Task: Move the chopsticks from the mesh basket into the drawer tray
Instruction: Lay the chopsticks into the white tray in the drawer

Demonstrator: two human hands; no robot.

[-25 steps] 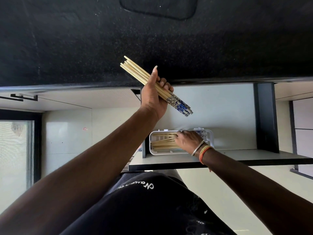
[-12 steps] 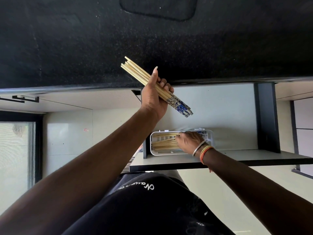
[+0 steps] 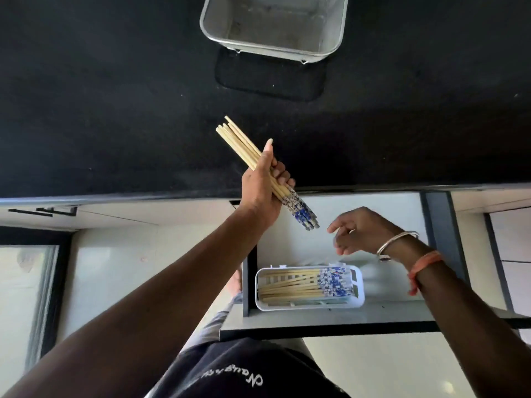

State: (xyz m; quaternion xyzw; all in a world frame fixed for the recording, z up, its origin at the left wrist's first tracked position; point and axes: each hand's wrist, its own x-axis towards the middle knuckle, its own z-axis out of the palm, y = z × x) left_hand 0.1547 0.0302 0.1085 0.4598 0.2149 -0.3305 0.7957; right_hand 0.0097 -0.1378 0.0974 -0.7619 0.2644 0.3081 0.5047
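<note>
Here, black speckled counter [image 3: 115,96], mesh basket [image 3: 274,24] at twelve o'clock, left hand [image 3: 263,191] fingers clenched around chopsticks [image 3: 244,147], long axis ten-to-four, patterned ends toward four, right hand [image 3: 362,231] loose, released, over white drawer tray [image 3: 357,285] holding more.

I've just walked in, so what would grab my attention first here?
Probably the bundle of chopsticks gripped in the left hand over the black counter's edge. Below it, more chopsticks lie in the white drawer tray, with the empty right hand hovering above. The mesh basket at the top looks empty.

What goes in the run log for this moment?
left hand: holds chopstick bundle | right hand: empty, above tray | mesh basket: empty
</note>
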